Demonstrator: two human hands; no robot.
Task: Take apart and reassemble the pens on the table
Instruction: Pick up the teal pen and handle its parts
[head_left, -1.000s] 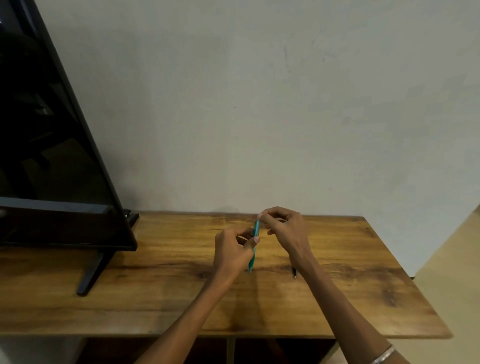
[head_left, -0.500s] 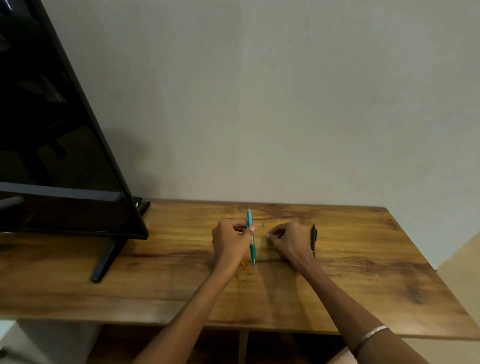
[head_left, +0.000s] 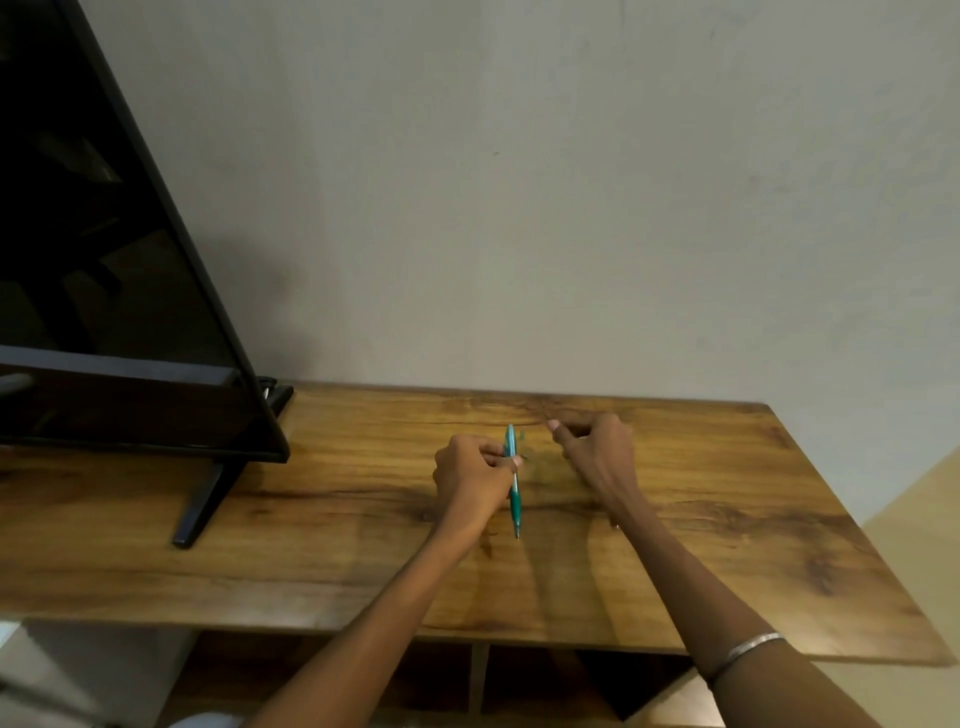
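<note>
Pen (head_left: 514, 475) now farther from right hand (head_left: 597, 457)

**No readable text in view**

Nothing here can be read: no words, brand marks, numbers or signs show anywhere. The teal pen (head_left: 514, 483) near the centre of the frame carries no print that can be made out; its barrel is too small and blurred to tell. The dark television screen (head_left: 104, 260) at the upper left shows only reflections, and its lower bezel bears no visible logo. The wooden table (head_left: 727, 519) across the lower half and the plain wall (head_left: 571, 182) above it are unmarked.
</note>
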